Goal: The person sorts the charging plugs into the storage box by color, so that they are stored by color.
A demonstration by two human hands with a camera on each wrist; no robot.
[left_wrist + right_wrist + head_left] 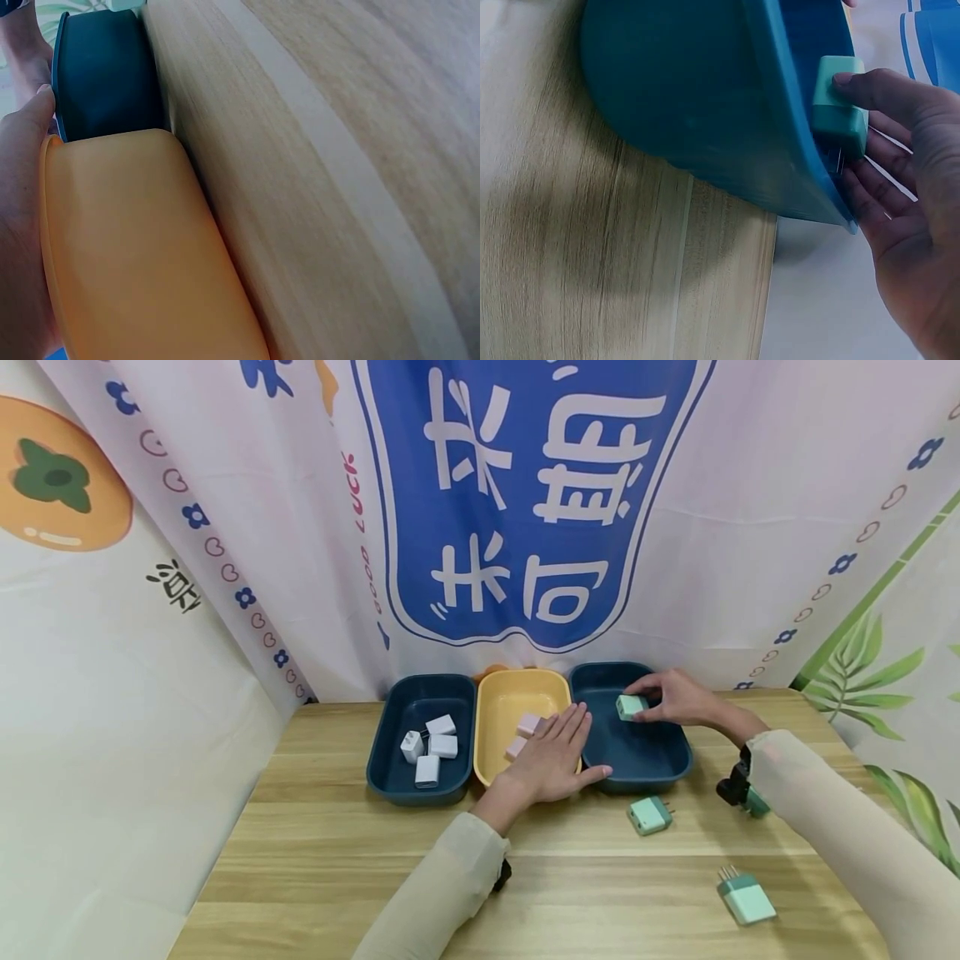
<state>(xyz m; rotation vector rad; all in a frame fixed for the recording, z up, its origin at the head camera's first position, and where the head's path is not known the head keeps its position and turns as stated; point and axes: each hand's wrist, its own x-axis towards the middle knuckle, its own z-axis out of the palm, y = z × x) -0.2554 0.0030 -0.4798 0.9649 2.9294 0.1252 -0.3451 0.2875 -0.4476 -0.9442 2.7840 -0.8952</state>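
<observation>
My right hand [678, 697] pinches a green plug-in charger [632, 707] between thumb and fingers, over the right dark blue bin [637, 756]. In the right wrist view, the charger [840, 105] is at the bin's rim with its metal prongs showing. With fingers straight, my left hand [551, 760] lies across the yellow bin [497, 706], its thumb reaching to the right bin's edge. Pink chargers [529, 725] sit in the yellow bin, partly hidden by that hand. Two more green chargers, one near the bin [649, 816] and one farther forward [747, 899], lie on the table.
The left dark blue bin [420, 691] holds several white chargers [427, 771]. Another green object [756, 804] shows partly behind the right wrist's black camera [735, 785]. All three bins stand side by side on the wooden table [315, 860], against a printed curtain [675, 568].
</observation>
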